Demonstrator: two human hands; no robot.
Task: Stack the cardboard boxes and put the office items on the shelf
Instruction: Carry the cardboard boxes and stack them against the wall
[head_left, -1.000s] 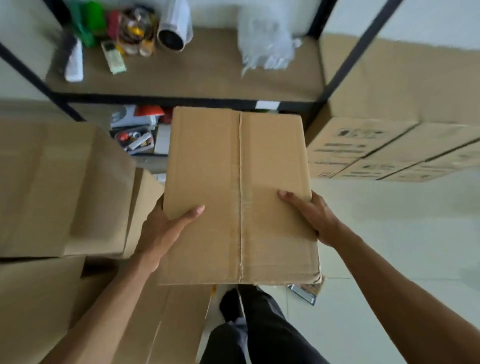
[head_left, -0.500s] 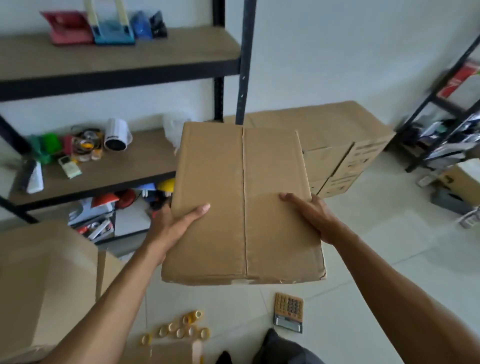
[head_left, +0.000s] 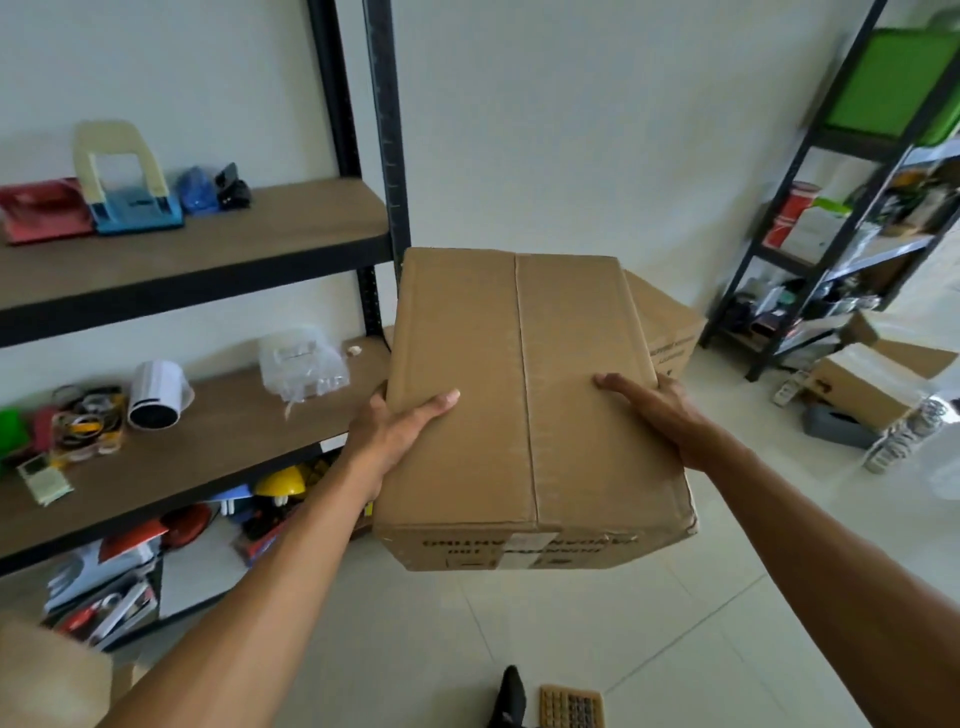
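Now I carry the cardboard box (head_left: 524, 400) in the air between both hands: left hand (head_left: 395, 431) clasps its left edge, right hand (head_left: 660, 410) its right. Its long axis and tape seam point away from me, toward another box (head_left: 665, 332) just beyond, nearer my right hand.

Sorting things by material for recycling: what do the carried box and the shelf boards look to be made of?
Carried box: brown corrugated cardboard, matte, with a taped centre seam and scuffed, creased edges. Shelf boards: seemingly wood-look laminate or particleboard, a flat brown grain finish, held in a black frame, probably painted metal.
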